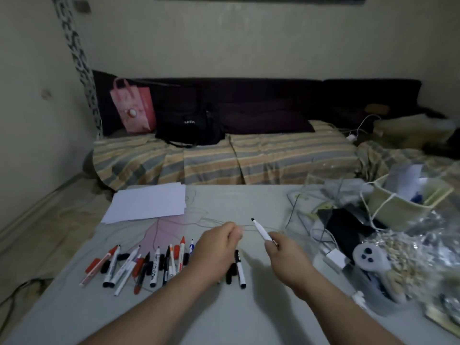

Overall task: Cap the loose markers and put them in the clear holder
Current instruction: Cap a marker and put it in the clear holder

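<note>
Currently, we find only one legible marking: white lettering on the black bag point(189, 120) on the couch, which appears reversed and resists a sure reading; print on the marker barrels is too small to read. Our right hand point(286, 255) pinches one uncapped white marker point(260, 230), black tip raised and pointing away. Our left hand point(219, 245) is closed, fingers curled; we cannot tell whether it holds a cap. Loose markers point(154, 265) lie in a row on the grey table point(224, 314), left of and partly under the left hand; overlap prevents an exact count. One capped black-and-white marker point(240, 270) lies between the wrists. White paper sheets point(146, 202) lie at far left. Clutter point(373, 232) crowds the right edge, where we see a clear container point(315, 179).
</note>
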Demonstrator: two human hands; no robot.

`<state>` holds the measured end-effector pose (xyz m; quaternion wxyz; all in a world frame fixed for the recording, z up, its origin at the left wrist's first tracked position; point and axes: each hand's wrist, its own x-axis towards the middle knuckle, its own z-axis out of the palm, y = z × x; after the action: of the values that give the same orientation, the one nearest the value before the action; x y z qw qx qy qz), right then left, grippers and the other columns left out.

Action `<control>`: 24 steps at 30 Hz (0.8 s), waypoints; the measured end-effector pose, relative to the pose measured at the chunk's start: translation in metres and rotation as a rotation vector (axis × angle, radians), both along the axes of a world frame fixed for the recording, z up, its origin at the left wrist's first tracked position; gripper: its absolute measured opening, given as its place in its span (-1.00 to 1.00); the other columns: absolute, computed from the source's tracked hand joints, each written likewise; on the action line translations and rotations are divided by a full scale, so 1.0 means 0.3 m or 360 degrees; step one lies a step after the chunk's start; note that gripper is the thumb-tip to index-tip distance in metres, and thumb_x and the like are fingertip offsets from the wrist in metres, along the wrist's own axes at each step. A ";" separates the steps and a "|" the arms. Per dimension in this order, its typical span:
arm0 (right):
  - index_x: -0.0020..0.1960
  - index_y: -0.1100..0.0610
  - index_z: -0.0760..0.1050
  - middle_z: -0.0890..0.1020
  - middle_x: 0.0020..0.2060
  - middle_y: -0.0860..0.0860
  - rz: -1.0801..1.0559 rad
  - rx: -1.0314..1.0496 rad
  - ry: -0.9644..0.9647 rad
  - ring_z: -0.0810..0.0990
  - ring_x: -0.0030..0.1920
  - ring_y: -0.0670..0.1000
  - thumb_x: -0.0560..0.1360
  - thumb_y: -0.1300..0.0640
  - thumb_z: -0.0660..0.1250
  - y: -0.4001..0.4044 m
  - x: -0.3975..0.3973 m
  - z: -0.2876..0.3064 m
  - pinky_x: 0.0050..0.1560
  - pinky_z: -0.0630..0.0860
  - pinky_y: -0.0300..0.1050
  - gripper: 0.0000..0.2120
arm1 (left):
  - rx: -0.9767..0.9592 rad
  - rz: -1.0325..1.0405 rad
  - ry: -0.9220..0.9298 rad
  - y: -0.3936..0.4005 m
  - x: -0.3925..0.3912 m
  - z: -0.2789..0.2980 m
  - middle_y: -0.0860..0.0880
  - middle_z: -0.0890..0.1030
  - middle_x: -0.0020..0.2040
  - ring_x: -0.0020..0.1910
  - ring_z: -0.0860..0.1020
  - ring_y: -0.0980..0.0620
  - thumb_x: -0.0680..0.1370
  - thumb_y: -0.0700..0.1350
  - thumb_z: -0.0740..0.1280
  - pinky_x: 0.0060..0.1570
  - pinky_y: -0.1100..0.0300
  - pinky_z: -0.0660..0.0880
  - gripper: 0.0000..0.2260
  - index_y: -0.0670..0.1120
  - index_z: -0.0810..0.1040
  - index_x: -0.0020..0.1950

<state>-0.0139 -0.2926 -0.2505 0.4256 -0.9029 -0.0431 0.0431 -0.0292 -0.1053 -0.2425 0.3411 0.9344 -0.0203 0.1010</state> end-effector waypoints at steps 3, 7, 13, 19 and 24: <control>0.07 -0.06 0.58 0.58 -0.26 -0.06 -0.0023 0.0250 -0.0090 0.54 -0.22 -0.03 0.64 -0.04 0.20 0.005 -0.073 0.063 -0.22 0.44 -0.10 -0.81 | -0.0488 0.0169 0.0041 0.016 -0.063 0.062 0.06 0.67 -0.20 -0.19 0.61 0.10 0.66 0.11 0.17 -0.14 0.15 0.52 -0.74 0.07 0.57 -0.09; 0.08 -0.17 0.56 0.63 -0.26 -0.07 -0.0013 0.0328 -0.0153 0.59 -0.21 -0.04 0.61 -0.10 0.23 0.032 -0.117 0.069 -0.18 0.50 -0.10 -0.85 | -0.1160 0.0261 0.0063 0.045 -0.115 0.080 0.00 0.74 -0.08 -0.19 0.64 0.09 0.65 -0.08 0.29 -0.17 0.25 0.59 -0.91 0.00 0.60 0.04; 0.14 -0.19 0.46 0.59 -0.23 -0.11 0.0191 -0.0195 -0.0347 0.54 -0.20 -0.11 0.60 -0.13 0.24 0.039 -0.045 0.043 -0.16 0.46 -0.15 -0.86 | -0.1493 0.0417 0.0227 0.150 -0.070 0.022 -0.10 0.73 -0.13 -0.21 0.64 0.03 0.63 -0.09 0.32 -0.17 0.24 0.61 -0.84 -0.14 0.65 0.03; 0.04 -0.19 0.41 0.54 -0.25 -0.09 0.0276 -0.0486 -0.0611 0.52 -0.18 -0.09 0.56 -0.41 -0.02 0.054 -0.010 0.067 -0.15 0.50 -0.09 -0.62 | -0.1549 0.0274 0.0248 0.139 -0.011 0.040 -0.22 0.70 -0.09 -0.21 0.58 0.01 0.55 -0.16 0.44 -0.03 0.08 0.59 -0.89 -0.12 0.64 0.06; 0.08 -0.24 0.43 0.44 -0.25 -0.15 0.0106 -0.0762 -0.0793 0.52 -0.12 -0.03 0.55 -0.37 -0.03 0.053 -0.008 0.032 -0.15 0.53 0.02 -0.64 | -0.1429 0.0181 0.0204 0.127 -0.021 0.029 -0.14 0.73 -0.04 -0.11 0.65 -0.08 0.54 -0.21 0.44 0.09 -0.05 0.60 -0.89 -0.01 0.65 0.01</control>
<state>-0.0161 -0.2768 -0.2408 0.1764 -0.9580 -0.1639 -0.1560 -0.0354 -0.0671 -0.2336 0.7068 0.6980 0.0979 0.0604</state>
